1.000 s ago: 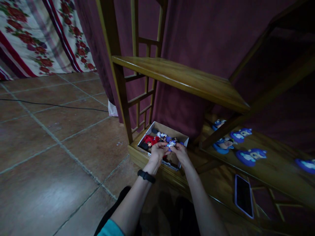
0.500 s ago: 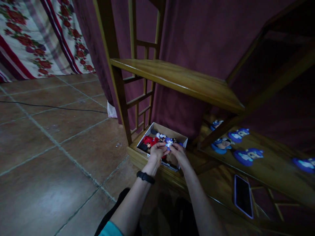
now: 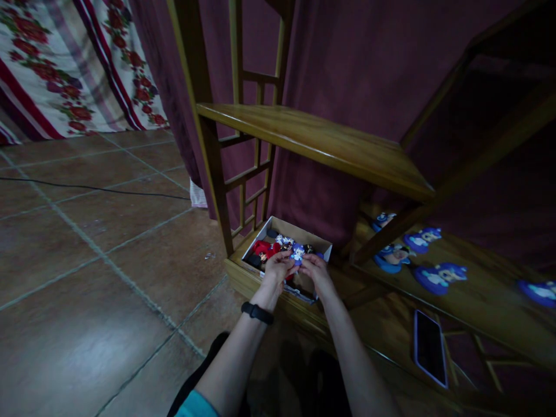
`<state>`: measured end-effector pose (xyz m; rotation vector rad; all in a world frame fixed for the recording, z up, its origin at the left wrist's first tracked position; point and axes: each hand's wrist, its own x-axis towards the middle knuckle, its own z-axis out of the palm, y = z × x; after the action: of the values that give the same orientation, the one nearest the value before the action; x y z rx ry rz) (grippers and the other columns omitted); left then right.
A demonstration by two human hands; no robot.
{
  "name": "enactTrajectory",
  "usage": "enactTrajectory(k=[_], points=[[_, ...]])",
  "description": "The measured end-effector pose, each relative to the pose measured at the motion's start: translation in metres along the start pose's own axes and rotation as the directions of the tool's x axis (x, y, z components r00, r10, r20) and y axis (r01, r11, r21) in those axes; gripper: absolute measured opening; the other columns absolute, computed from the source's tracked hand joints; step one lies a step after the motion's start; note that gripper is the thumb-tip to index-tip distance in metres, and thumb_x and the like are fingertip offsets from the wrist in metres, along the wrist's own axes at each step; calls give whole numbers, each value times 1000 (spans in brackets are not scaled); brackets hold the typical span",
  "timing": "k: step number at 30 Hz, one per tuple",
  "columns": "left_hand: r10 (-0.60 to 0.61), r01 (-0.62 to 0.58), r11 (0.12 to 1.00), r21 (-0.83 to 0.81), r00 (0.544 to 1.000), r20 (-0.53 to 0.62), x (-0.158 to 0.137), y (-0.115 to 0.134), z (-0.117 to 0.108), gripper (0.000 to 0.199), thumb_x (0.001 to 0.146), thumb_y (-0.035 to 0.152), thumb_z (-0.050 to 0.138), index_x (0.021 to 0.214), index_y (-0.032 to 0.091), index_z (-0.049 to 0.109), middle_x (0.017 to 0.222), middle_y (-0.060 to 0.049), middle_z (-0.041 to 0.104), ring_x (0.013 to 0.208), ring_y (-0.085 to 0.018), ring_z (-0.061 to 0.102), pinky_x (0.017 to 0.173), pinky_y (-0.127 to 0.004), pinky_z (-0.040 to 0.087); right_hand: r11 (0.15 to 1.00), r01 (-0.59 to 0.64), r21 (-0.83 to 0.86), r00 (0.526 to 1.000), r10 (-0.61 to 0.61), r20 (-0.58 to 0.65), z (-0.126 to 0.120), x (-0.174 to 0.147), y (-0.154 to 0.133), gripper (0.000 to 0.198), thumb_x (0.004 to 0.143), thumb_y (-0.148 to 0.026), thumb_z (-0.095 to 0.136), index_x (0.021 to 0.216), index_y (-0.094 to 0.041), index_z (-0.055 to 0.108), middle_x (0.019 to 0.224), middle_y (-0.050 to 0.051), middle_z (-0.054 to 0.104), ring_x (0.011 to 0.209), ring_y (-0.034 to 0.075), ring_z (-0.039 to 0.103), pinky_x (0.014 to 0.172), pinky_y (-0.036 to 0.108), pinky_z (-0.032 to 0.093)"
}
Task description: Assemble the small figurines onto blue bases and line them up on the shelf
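Note:
Between my two hands is a small blue-and-white figurine [image 3: 297, 252], held over an open cardboard box [image 3: 319, 241]. My left hand [image 3: 278, 269] pinches it from the left, and a black band circles that wrist. From the right, the fingers of my right hand [image 3: 315, 270] close on its other side. Inside the box lie red figurines [image 3: 264, 250], a blue-and-white one [image 3: 284, 239] and dark pieces, partly hidden by my hands. The box rests on the lowest board of a wooden shelf unit at its left end.
Several blue figurines [image 3: 441, 278] stand on a wooden board to the right. A phone [image 3: 430, 347] lies below them. The upper shelf board [image 3: 317, 139] overhangs behind the box. A dark cable [image 3: 95, 188] crosses the tiled floor at left.
The figurine has shifted very slightly left and turned a little between my fingers. Both hands stay over the box, and the view has barely moved.

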<state>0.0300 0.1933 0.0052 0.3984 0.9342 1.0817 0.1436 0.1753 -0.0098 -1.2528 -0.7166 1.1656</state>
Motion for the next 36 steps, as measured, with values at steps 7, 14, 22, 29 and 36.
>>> enactTrajectory(k=[7, 14, 22, 29, 36], points=[[-28, 29, 999, 21, 999, -21, -1, 0, -2, 25, 65, -3, 63, 85, 9, 56, 61, -3, 59, 54, -11, 60, 59, -26, 54, 1000, 13, -12, 1000, -14, -10, 3, -3, 2, 24, 55, -33, 68, 72, -18, 59, 81, 2, 63, 73, 17, 62, 70, 33, 51], [27, -27, 999, 28, 1000, -4, -1, 1, -3, 28, 64, -5, 61, 86, 11, 56, 57, 0, 56, 52, -11, 59, 59, -29, 54, 1000, 8, -13, 1000, -8, -20, 6, -3, 4, 24, 57, -32, 66, 75, -18, 59, 84, 1, 62, 76, 16, 60, 72, 32, 50], [46, -46, 999, 25, 999, 24, 0, 1, -2, 29, 63, -3, 60, 88, 12, 56, 65, -3, 62, 56, -12, 61, 59, -27, 53, 986, 157, -51, 985, -153, 83, 11, -3, 3, 31, 63, -25, 59, 94, -20, 59, 97, 2, 64, 90, 18, 58, 84, 33, 45], [43, -39, 999, -37, 993, 113, -1, 7, -6, 28, 59, 0, 63, 84, 12, 60, 71, -4, 66, 63, -13, 62, 62, -26, 51, 950, 308, -51, 943, -298, 145, 14, -3, 3, 24, 64, -19, 59, 88, -21, 59, 94, 1, 64, 93, 18, 58, 89, 34, 42], [40, -28, 997, -74, 985, 166, 0, 10, -6, 31, 57, 0, 64, 85, 12, 63, 75, -5, 67, 65, -12, 61, 66, -25, 49, 894, 412, -177, 910, -395, 125, 14, -8, 3, 25, 68, -21, 57, 93, -21, 58, 100, 3, 62, 96, 19, 56, 88, 34, 43]])
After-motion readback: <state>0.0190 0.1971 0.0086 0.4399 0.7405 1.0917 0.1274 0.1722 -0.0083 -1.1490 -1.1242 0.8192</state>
